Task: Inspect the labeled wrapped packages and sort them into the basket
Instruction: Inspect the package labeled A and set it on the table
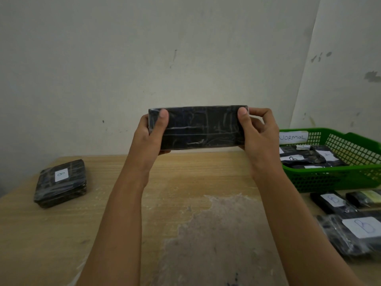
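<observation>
A long black package (201,127) wrapped in clear film is held up in front of the wall, above the table's far edge. My left hand (151,134) grips its left end, thumb across the face. My right hand (257,133) grips its right end the same way. No label shows on the side facing me. A green mesh basket (334,178) with a white tag reading "NORMAL" (292,137) stands at the right and holds several labeled black packages (303,158).
One black wrapped package with a white label (60,182) lies at the table's left. More labeled packages (350,232) lie at the right front, below the basket. The wooden table (185,203) has a worn patch in its middle. A white wall stands close behind.
</observation>
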